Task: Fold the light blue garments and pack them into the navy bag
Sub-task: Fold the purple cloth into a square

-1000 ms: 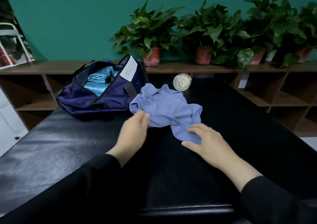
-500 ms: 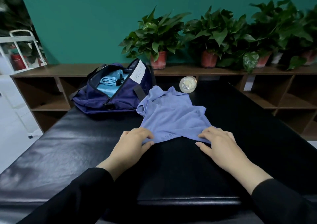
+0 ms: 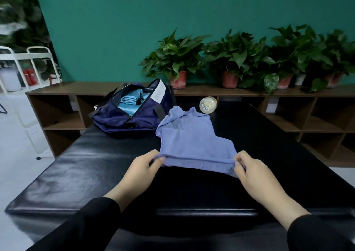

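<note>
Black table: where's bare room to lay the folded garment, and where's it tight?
Bare patches on the black table: the near-left stretch between the navy bag and the left hand, and the right side beyond the right hand. Crowded at the far end, where bag, light blue garment and clear bottle sit close together.

Clinic rm: padded couch (image 3: 76, 173), plants (image 3: 176, 56)

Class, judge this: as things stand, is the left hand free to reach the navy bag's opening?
Probably not yet: the left hand pinches the garment's hem. Otherwise the path to the unzipped navy bag looks unobstructed.
</note>
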